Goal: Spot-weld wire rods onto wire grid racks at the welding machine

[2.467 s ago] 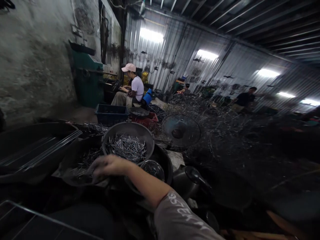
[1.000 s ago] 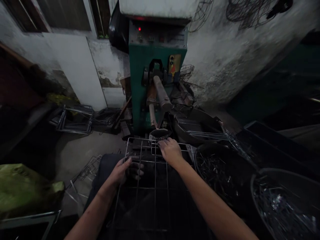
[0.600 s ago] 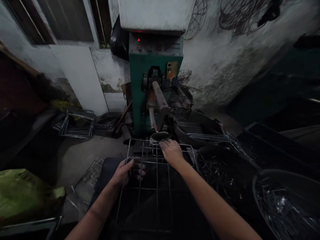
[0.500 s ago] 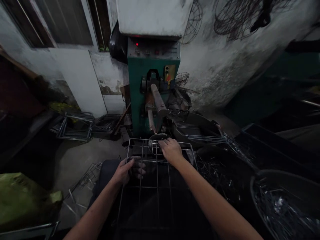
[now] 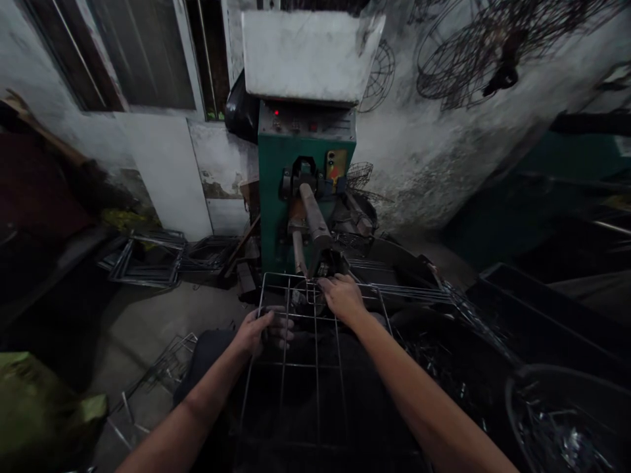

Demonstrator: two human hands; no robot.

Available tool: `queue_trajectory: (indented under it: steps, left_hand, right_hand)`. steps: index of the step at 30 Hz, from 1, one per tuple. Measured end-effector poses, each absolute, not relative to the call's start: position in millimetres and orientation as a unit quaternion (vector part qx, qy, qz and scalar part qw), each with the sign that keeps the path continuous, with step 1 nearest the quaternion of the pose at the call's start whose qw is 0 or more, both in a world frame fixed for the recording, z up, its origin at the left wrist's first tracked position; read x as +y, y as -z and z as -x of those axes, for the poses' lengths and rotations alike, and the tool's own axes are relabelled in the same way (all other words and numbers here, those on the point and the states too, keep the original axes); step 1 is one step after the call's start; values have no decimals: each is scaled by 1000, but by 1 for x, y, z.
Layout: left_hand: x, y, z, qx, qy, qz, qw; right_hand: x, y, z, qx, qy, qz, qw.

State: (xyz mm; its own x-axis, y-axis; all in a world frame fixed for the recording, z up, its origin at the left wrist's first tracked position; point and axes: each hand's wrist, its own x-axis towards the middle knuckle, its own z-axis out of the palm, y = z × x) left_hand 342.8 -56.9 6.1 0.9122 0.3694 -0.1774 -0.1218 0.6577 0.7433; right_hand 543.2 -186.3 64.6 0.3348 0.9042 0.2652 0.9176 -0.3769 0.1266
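A wire grid rack (image 5: 315, 368) lies across my lap, its far edge under the arm of a green welding machine (image 5: 304, 190). My left hand (image 5: 261, 330) grips the rack's left side, fingers wrapped round a wire. Over the rack's far edge rests my right hand (image 5: 341, 297), fingers curled and pressing a small wire piece against the grid just below the machine's electrode arm (image 5: 311, 217). What sits under the fingertips is hard to make out.
Dark round basins with short metal rods (image 5: 566, 420) stand at my right, with long wires (image 5: 419, 289) on a tray beyond. Finished wire racks (image 5: 145, 259) lie stacked on the floor at left. Wire fan guards (image 5: 468, 52) hang on the wall.
I have turned from the basins at the right, where my right hand reached, to the welding machine. Both hands now hold the rack, which has slid slightly forward under the electrode arm.
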Motion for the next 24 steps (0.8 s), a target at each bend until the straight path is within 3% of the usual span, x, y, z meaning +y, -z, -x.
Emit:
queue_trajectory:
  steps: [24]
  left_hand:
    - [-39,4,-352,161,-125,-387,899]
  right_hand:
    - [-171,-67,-550,-546,134,826,31]
